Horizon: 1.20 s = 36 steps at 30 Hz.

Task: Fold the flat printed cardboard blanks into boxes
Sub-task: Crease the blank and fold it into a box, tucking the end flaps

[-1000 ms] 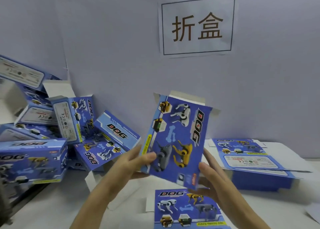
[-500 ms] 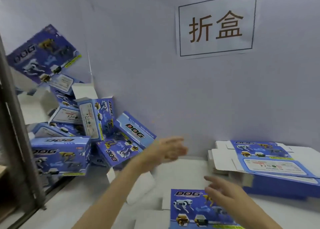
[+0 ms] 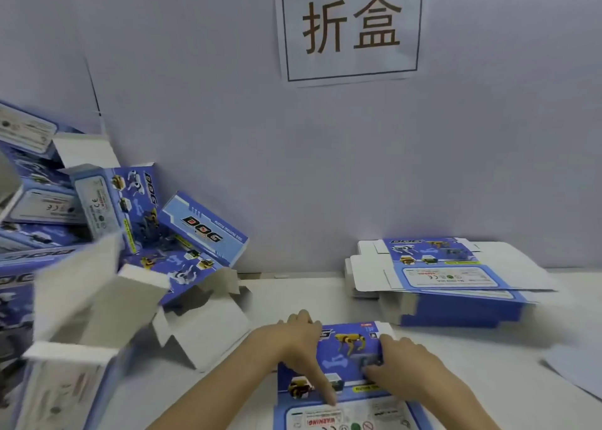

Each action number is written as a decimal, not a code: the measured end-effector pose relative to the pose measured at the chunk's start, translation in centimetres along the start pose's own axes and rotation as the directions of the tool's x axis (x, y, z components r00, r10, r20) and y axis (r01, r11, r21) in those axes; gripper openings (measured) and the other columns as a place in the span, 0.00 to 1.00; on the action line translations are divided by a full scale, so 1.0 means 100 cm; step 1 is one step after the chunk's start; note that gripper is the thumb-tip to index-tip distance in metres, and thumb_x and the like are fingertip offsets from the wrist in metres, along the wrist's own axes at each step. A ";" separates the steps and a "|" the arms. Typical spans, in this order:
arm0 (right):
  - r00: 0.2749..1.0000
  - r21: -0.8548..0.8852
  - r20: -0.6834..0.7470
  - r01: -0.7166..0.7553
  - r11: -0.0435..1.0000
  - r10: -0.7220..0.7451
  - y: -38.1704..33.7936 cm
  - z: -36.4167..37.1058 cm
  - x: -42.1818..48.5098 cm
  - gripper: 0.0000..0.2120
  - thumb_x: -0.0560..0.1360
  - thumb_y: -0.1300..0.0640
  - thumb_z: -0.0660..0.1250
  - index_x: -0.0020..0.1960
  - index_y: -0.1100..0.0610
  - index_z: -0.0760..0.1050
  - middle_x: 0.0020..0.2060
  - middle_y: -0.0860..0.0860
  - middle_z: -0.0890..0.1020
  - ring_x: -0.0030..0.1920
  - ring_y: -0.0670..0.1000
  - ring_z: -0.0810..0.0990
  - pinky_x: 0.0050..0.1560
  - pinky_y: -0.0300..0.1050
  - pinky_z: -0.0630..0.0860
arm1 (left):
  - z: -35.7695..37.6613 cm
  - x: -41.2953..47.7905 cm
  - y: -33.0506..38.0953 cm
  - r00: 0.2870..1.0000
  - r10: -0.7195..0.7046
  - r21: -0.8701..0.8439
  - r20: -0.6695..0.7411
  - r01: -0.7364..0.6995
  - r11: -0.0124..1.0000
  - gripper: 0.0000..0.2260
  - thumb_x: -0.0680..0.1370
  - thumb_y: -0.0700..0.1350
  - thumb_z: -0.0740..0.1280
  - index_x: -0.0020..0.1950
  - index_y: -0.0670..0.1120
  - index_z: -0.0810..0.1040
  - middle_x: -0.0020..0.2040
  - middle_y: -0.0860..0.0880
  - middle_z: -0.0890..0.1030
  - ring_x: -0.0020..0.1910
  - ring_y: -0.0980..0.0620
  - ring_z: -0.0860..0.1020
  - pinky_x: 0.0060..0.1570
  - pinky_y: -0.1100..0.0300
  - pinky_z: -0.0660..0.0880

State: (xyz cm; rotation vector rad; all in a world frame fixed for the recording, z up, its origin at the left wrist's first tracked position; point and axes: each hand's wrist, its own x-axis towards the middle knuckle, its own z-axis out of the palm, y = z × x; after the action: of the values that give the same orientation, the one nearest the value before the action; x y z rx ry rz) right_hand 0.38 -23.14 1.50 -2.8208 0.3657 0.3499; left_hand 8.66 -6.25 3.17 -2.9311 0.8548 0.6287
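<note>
Head view: both hands are on one flat blank, and its folding has not yet begun.
The blank (image 3: 345,358) lies on the tabletop (image 3: 293,293). The left hand (image 3: 303,341) presses it with a straight forefinger. The right hand (image 3: 400,364) has bent fingers on it, and I cannot tell if it is pinching. Next, likely, lift and square it open. A stack of blanks (image 3: 456,276) sits to the right and folded boxes (image 3: 136,208) crowd the left. Neither blocks the hands.
</note>
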 end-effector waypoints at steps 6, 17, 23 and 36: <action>0.991 0.066 -0.130 0.053 0.996 -0.044 0.000 -0.008 -0.004 0.21 0.75 0.43 0.61 0.64 0.51 0.64 0.61 0.52 0.76 0.60 0.56 0.75 0.57 0.49 0.73 | 0.002 0.007 -0.019 0.939 0.031 -0.136 -0.343 -0.083 0.987 0.36 0.62 0.65 0.76 0.65 0.54 0.68 0.58 0.51 0.68 0.58 0.51 0.68 0.57 0.56 0.71; 0.704 0.569 -0.705 0.491 0.660 0.084 -0.022 -0.033 -0.029 0.34 0.80 0.50 0.61 0.78 0.48 0.45 0.75 0.45 0.58 0.71 0.44 0.62 0.66 0.38 0.65 | -0.053 -0.051 -0.051 0.357 -0.423 -0.553 -0.833 -0.582 0.597 0.05 0.78 0.47 0.68 0.45 0.55 0.73 0.38 0.57 0.82 0.38 0.62 0.81 0.36 0.68 0.76; 0.754 0.745 -0.656 0.638 0.197 0.036 -0.034 -0.043 -0.042 0.15 0.79 0.58 0.64 0.64 0.46 0.70 0.53 0.40 0.81 0.47 0.36 0.81 0.37 0.30 0.77 | -0.042 -0.069 -0.003 0.288 -0.563 -0.526 -0.775 -0.787 0.321 0.04 0.80 0.48 0.64 0.47 0.57 0.73 0.37 0.58 0.84 0.38 0.60 0.82 0.33 0.67 0.77; 0.811 0.793 -0.556 0.583 0.177 -0.184 -0.034 -0.043 -0.044 0.41 0.59 0.37 0.73 0.69 0.44 0.65 0.56 0.40 0.80 0.54 0.40 0.80 0.47 0.36 0.80 | -0.017 -0.066 0.041 0.496 -0.410 -0.593 -0.766 -0.791 0.149 0.17 0.75 0.59 0.56 0.64 0.69 0.64 0.45 0.71 0.80 0.46 0.66 0.81 0.35 0.70 0.77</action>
State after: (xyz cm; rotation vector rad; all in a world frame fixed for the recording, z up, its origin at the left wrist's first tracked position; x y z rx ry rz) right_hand -1.91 -20.27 7.51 -1.5714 -0.1363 -0.4136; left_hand 2.10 -6.57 7.65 -4.4920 1.4054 -1.1151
